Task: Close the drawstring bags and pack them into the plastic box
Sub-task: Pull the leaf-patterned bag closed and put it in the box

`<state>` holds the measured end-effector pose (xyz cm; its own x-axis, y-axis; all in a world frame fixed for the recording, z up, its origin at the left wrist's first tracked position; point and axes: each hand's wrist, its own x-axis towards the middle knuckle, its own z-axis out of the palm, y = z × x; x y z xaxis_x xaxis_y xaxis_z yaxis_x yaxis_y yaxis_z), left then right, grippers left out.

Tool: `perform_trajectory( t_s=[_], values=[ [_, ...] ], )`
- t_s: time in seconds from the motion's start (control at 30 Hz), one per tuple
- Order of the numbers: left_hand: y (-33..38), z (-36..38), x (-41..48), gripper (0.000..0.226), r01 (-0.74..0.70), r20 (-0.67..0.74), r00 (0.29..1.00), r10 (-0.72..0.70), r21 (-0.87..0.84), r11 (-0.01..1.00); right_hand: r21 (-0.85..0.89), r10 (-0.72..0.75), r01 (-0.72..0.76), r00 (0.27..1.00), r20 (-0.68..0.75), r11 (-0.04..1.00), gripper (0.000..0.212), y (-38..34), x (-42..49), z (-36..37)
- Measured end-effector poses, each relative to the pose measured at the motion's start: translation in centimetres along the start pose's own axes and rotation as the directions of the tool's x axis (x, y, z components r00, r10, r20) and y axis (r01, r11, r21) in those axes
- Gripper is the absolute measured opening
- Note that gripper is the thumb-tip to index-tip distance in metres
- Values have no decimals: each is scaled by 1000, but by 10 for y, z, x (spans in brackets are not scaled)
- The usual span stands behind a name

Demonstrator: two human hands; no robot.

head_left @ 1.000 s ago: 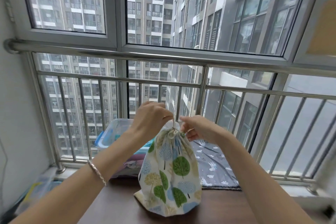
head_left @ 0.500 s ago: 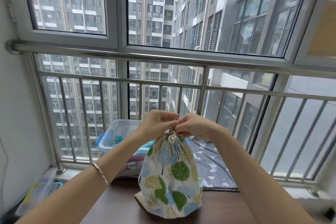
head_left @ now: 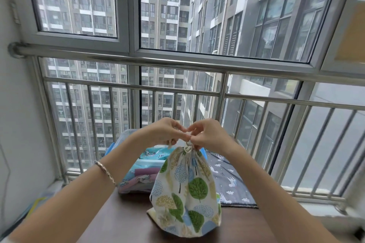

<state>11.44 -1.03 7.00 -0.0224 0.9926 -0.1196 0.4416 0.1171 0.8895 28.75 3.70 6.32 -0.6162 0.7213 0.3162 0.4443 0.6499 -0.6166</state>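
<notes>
A white drawstring bag (head_left: 185, 193) printed with green and blue trees stands upright on the dark wooden table (head_left: 122, 221), its neck gathered tight with cord wound round it. My left hand (head_left: 164, 132) and my right hand (head_left: 207, 136) meet just above the neck, each pinching the cream cord (head_left: 187, 147). Behind the bag, to the left, sits the clear plastic box (head_left: 126, 138) with blue corners, holding a blue cartoon-print bag (head_left: 154, 154) and pink and purple fabric.
A grey cloth with white animal print (head_left: 229, 181) lies on the sill behind the bag to the right. A steel railing (head_left: 177, 92) and windows close off the far side. A white wall stands at the left, with yellow and blue items on the floor (head_left: 37, 203).
Both hands came together over the bag's neck and keep working the cord. The bag has sunk slightly and stands on the table.
</notes>
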Motion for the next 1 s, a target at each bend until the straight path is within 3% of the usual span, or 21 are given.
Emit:
perform_trajectory(
  t_s=[0.13, 0.2, 0.27, 0.33, 0.4, 0.5, 0.6, 0.67, 0.73, 0.83, 0.93, 1.0],
  values=[
    [2, 1, 1, 38, -61, -12, 998, 62, 46, 997, -91, -38, 38, 999, 5, 995, 14, -2, 0, 0],
    [-1, 2, 0, 26, -138, -23, 990, 141, 87, 987, -72, 11, -11, 1000, -5, 997, 20, -2, 1, -2],
    [-2, 4, -2, 15, -209, -33, 976, 215, 132, 969, 191, 164, -168, 986, 41, 967, 25, 0, 1, -4],
    [-1, 6, -4, 16, -253, -62, 962, 266, 165, 953, 556, 277, -334, 942, 188, 761, 21, 1, 1, -3],
    [-2, 9, -4, 16, -271, -79, 954, 289, 187, 944, 685, 277, -383, 924, 266, 620, 15, 5, 1, -3],
    [-6, 14, -2, 21, -228, -70, 969, 238, 130, 965, 659, 231, -324, 946, 226, 679, 11, 8, -2, -2],
    [-10, 15, 2, 30, -141, -63, 988, 140, -2, 990, 568, 206, -199, 977, 53, 798, 5, 10, -8, 3],
    [-12, 14, 4, 31, -80, -15, 997, 79, -140, 987, 464, 160, -99, 983, -95, 880, 22, 13, -10, 8],
    [-12, 14, 5, 31, -36, 28, 999, 44, -232, 972, 406, 102, -27, 981, -166, 913, 21, 11, -12, 11],
    [-9, 14, 3, 32, -12, 45, 999, 27, -302, 953, 384, 85, -14, 982, -168, 923, 15, 12, -12, 11],
    [-7, 12, 3, 33, -15, 36, 999, 28, -308, 951, 434, 106, -46, 988, -115, 900, 24, 14, -12, 13],
    [-7, 12, 2, 32, -50, 15, 998, 56, -273, 961, 346, 55, 8, 984, -171, 938, 25, 14, -13, 15]
  ],
)
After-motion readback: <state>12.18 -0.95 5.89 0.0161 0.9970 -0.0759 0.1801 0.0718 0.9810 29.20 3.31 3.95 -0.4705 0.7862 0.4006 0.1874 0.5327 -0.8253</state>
